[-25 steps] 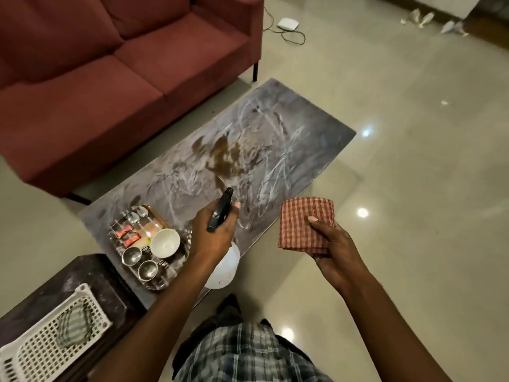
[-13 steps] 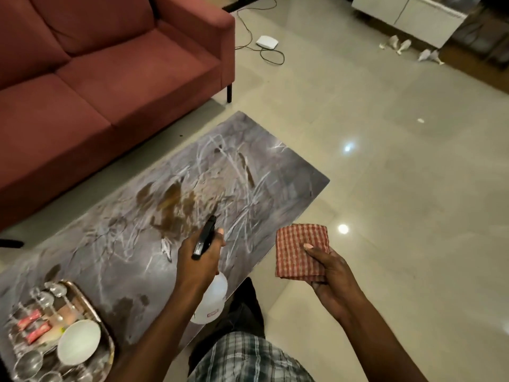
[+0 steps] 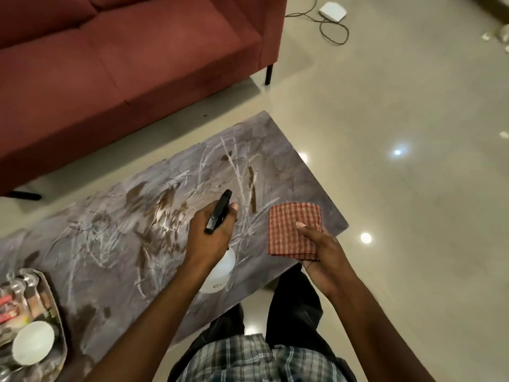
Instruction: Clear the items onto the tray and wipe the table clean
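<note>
A: What's changed in the last sec?

B: My view's slid along the table (image 3: 96, 244) twd its far end; the tray (image 3: 59, 321), w/ bowl (image 3: 33, 346) & spoons on it, is now cut off at lower left. Left hand (image 3: 212, 238) stays wrapped round the spray bottle (image 3: 219, 267), nozzle over the brown stains (image 3: 165, 202) mid-frame.

A: Right hand?

B: My right hand (image 3: 316, 249) pinches the folded checked cloth (image 3: 293, 230) over the table's right edge. Clearing looks done; spray, then wipe

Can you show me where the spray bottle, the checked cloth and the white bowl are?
spray bottle (image 3: 219, 267): head view, on its white body below the left hand.
checked cloth (image 3: 292, 227): head view, middle of the folded red cloth.
white bowl (image 3: 33, 346): head view, inside of the bowl on the tray.
</note>
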A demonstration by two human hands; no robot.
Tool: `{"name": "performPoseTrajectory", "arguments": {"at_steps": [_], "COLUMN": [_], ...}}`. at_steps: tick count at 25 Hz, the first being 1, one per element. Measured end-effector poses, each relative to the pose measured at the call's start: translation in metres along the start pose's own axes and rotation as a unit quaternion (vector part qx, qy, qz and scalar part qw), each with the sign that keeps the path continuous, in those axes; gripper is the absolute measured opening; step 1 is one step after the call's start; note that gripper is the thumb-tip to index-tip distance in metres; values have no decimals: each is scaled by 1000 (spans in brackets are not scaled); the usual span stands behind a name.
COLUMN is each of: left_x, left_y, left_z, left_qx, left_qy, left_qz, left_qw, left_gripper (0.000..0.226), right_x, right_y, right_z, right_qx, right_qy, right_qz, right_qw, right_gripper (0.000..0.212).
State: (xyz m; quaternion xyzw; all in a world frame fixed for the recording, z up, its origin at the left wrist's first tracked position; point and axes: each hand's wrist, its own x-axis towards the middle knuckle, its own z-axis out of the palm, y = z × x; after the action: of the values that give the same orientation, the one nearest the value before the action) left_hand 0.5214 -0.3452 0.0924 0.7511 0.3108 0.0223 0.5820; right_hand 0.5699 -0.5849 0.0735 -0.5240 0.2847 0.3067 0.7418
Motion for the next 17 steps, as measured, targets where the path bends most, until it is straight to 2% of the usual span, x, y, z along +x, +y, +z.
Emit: {"name": "performPoseTrajectory", "arguments": {"at_steps": [4, 7, 14, 17], "left_x": [52, 106, 234, 274], "left_y": [7, 3, -30, -56], "left_z": [53, 95, 181, 197], "left_qx": [59, 76, 66, 64], "left_qy": [55, 68, 81, 100], "left_qz": [-30, -59, -89, -97], "left_qw": [996, 993, 991, 988], "left_gripper": [44, 42, 50, 50], "right_x": [70, 124, 258, 317], "right_y": [-50, -76, -106, -116], "right_z": [-29, -58, -108, -98], "right_qx": [-50, -104, -241, -250], "right_qy": [-46, -43, -29, -47], "right_qz": [37, 45, 7, -59], "right_qw": [997, 993, 970, 965], "right_gripper": [54, 55, 52, 44]}}
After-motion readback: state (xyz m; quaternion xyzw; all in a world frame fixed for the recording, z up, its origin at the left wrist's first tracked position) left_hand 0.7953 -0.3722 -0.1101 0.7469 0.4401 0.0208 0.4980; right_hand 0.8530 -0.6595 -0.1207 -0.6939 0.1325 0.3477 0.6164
